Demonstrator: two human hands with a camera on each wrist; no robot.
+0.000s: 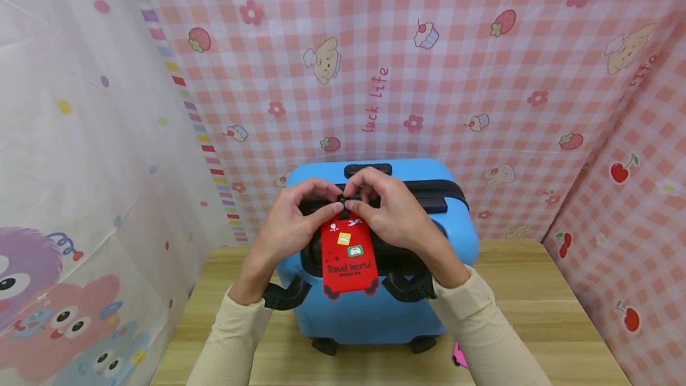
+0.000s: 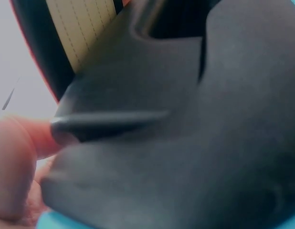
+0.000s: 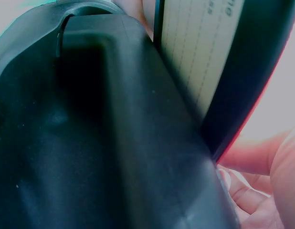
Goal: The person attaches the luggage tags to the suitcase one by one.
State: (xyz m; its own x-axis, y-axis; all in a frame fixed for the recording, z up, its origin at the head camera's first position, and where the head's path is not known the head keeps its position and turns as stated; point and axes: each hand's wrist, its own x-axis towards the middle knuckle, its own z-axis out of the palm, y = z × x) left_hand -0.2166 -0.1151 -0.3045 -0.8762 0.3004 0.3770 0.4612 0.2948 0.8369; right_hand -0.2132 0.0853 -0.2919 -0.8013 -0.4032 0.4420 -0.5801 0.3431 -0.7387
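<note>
Head view: the red luggage tag (image 1: 349, 261) hangs down in front of the blue suitcase (image 1: 370, 317), so getting it into place looks done. The left hand (image 1: 292, 219) and right hand (image 1: 393, 210) both have curled fingers, thumbs and index fingertips nearly closed, pinching the black strap (image 1: 344, 214) at the tag's top. Is it fastened? Can't tell, fingertips cover that spot. I'd guess the fiddly fastening bit is what's left. There's also something pink (image 1: 458, 355) on the wooden table (image 1: 541, 320), partly hidden by the right sleeve (image 1: 482, 320), untouched.
</note>
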